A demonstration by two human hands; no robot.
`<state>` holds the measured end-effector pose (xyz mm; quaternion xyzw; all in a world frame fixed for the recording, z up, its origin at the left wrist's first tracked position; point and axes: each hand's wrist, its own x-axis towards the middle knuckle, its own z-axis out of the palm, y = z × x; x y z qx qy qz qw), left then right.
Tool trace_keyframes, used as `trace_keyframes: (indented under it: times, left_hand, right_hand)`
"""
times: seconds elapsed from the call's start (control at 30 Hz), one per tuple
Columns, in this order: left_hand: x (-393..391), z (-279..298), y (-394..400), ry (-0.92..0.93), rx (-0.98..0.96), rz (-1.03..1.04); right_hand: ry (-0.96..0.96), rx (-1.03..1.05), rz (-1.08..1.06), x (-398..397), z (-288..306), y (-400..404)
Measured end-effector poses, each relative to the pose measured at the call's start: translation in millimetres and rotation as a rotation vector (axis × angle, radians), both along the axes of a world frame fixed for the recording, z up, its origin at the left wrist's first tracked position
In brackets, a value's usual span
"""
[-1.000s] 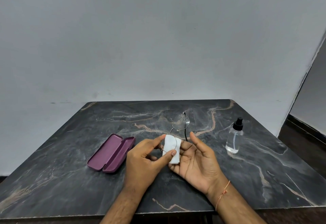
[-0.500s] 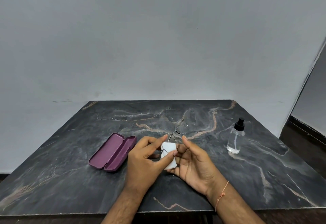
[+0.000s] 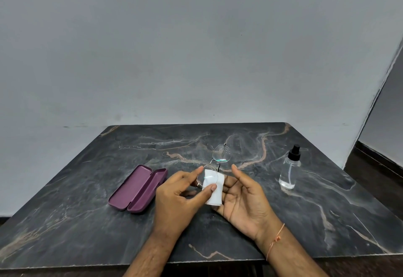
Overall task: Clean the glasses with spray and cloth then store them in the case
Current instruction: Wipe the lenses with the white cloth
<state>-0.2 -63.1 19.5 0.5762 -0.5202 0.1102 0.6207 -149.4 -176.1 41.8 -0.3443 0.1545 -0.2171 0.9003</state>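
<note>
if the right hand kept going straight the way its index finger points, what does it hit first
Probably the far lens of the glasses, which lies just beyond the right hand in that line. Depth is unclear from this one view; the finger might pass beside it.

- I see my two forearms bare, no sleeves.
- On my right wrist (image 3: 275, 240) sits a thin orange thread bracelet (image 3: 276, 238), knotted.
</note>
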Motion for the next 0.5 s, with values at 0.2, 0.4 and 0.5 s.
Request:
trace_keyframes:
  times: [0.2, 0.4, 0.5]
  left_hand:
    - [1.1, -1.4, -0.6, 0.018, -0.003, 0.025]
    - [0.6, -3.5, -1.4, 0.083, 0.008, -0.017]
    - [-1.4, -3.3, -2.0, 0.082, 0.006, -0.049]
  right_hand:
    - [0.031, -0.029, -0.003, 0.3, -1.0, 1.3]
    - [-0.038, 0.015, 0.027, -3.4, 1.8, 2.4]
    - [-0.049, 0.013, 0.056, -4.8, 3.2, 4.5]
